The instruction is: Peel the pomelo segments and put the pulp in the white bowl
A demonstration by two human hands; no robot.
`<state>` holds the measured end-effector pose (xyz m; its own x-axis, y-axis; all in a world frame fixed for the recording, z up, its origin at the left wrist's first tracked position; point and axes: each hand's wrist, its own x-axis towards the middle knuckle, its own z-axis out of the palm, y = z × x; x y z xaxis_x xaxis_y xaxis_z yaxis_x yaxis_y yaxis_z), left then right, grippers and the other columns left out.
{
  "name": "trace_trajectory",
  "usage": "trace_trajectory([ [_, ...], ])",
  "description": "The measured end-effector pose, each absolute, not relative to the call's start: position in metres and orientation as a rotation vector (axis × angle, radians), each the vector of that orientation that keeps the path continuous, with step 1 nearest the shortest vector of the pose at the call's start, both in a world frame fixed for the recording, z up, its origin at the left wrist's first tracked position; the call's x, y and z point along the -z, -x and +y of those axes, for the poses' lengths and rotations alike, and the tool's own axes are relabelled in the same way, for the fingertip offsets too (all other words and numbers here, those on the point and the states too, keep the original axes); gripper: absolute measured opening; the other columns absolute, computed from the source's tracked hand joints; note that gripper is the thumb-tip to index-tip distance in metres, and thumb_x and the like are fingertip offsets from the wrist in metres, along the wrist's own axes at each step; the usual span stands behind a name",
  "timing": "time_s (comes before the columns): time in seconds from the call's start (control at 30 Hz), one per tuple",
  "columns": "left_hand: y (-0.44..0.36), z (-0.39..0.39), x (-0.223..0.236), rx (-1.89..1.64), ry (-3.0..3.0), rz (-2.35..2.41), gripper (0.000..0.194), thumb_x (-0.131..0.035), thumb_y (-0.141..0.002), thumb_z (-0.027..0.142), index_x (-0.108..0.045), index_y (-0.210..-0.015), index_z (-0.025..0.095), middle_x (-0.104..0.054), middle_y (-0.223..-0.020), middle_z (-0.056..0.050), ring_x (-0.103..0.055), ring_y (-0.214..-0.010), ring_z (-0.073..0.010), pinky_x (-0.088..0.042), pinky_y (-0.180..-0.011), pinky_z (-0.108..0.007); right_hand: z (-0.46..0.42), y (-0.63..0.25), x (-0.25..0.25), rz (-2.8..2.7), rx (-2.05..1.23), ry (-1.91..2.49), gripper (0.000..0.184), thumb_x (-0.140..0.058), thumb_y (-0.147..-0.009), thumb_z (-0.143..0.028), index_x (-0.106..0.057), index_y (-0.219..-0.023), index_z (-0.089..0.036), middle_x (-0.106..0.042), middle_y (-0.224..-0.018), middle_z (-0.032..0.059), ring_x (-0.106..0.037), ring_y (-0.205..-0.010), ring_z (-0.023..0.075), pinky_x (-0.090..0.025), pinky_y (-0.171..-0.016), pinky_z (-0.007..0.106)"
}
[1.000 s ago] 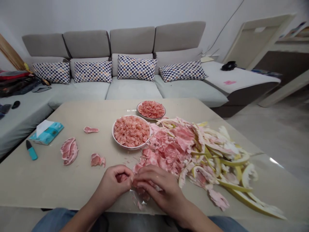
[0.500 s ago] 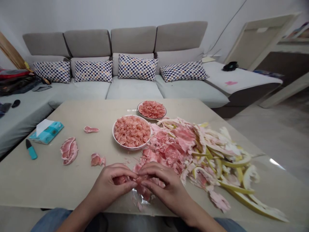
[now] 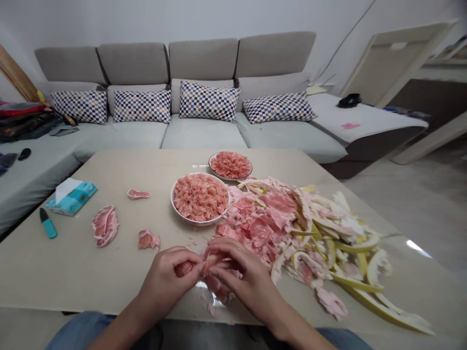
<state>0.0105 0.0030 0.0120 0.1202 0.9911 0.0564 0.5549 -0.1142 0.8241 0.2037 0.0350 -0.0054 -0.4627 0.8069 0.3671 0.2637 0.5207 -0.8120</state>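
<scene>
Near the table's front edge, my left hand is closed on a pink pomelo segment, part of which shows inside the curled fingers. My right hand meets it, thumb and fingers pinching pink pomelo flesh between the two hands. Fingers hide much of the fruit. Just beyond my hands stands a white bowl heaped with loose pomelo pulp. To the right spreads a pile of pink membranes. On the left lie a small pomelo piece and a larger segment.
A dark-rimmed plate of pulp stands behind the bowl. Yellow-green peel strips cover the table's right side. At far left are a teal-handled knife and a tissue pack. A small pomelo scrap lies farther back.
My hands stay together and shift slightly. The right fingers lifted away a little, then closed in again, and pink flesh now shows between the fingertips. Bowl, plate and peel stay put.
</scene>
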Motion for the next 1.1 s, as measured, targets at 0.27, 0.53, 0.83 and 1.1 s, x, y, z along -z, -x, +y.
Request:
trace_trajectory([
  [0.27,-0.015,0.003,-0.006,-0.89,-1.477,1.497,0.013,-0.061,-0.078,0.023,-0.073,-0.077,0.018,-0.07,-0.073,-0.003,-0.057,-0.064,-0.0151,-0.041,-0.058,-0.022,0.029,-0.198,0.01,-2.112,-0.471,0.804,0.03,-0.07,-0.079,-0.026,-0.061,-0.108,-0.019,-0.063,-0.098,0.011,-0.061,-0.091,0.0238,-0.054,-0.075,0.037],
  [0.53,-0.019,0.0,-0.006,-0.915,-1.483,1.499,0.013,-0.059,-0.076,0.021,-0.071,-0.073,0.016,-0.065,-0.069,-0.003,-0.052,-0.06,-0.0134,-0.038,-0.055,-0.021,0.024,-0.195,0.005,-2.009,-0.647,0.768,0.019,-0.059,-0.086,-0.017,-0.066,-0.103,-0.02,-0.071,-0.094,0.0078,-0.065,-0.089,0.0194,-0.053,-0.078,0.031],
  [0.83,-0.017,0.001,-0.004,-0.908,-1.352,1.419,0.014,-0.062,-0.075,0.026,-0.069,-0.074,0.014,-0.056,-0.061,0.001,-0.038,-0.051,-0.0098,-0.031,-0.048,-0.02,0.027,-0.195,-0.004,-1.68,-1.414,1.006,0.032,-0.052,-0.09,-0.043,-0.072,-0.083,-0.019,-0.069,-0.075,0.0029,-0.064,-0.069,0.0156,-0.052,-0.062,0.024],
  [1.1,-0.015,0.003,-0.006,-0.908,-1.271,1.358,0.017,-0.063,-0.075,0.03,-0.068,-0.074,0.014,-0.048,-0.057,0.003,-0.034,-0.051,-0.0096,-0.027,-0.048,-0.021,0.031,-0.194,0.011,-1.048,-2.014,0.997,0.041,-0.063,-0.08,-0.054,-0.064,-0.093,-0.015,-0.071,-0.086,0.0083,-0.066,-0.063,0.0147,-0.046,-0.042,0.017],
])
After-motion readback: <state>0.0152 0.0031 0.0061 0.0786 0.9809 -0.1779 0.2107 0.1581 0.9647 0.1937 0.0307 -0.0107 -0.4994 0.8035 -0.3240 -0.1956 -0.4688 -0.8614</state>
